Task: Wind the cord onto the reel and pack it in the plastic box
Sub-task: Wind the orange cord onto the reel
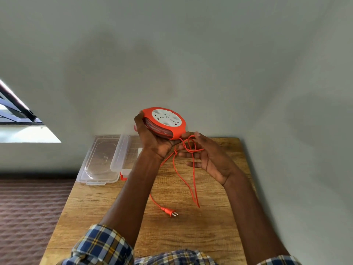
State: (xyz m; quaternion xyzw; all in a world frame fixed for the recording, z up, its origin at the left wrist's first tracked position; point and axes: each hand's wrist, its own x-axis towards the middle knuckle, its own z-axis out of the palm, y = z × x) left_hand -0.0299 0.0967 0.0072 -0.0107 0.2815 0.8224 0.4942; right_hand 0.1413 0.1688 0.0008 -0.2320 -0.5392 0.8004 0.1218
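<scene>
My left hand (152,138) grips an orange reel (166,122) with a white socket face, lifted above the far end of the wooden table (107,207). Part of the orange cord (193,176) is wound in the reel's groove; the rest leaves its lower edge, tangles into a loop and hangs to the table. My right hand (206,157) pinches that loop just below the reel, its other fingers spread loosely. The cord's plug (171,212) lies on the table nearer to me. A clear plastic box (124,150) stands at the far left of the table, partly hidden behind my left forearm.
The box's clear lid (99,163) lies flat left of the box, with an orange latch (123,176) at its near corner. A grey wall rises directly behind the table. Patterned brown floor lies to the left, and a window is at the far left.
</scene>
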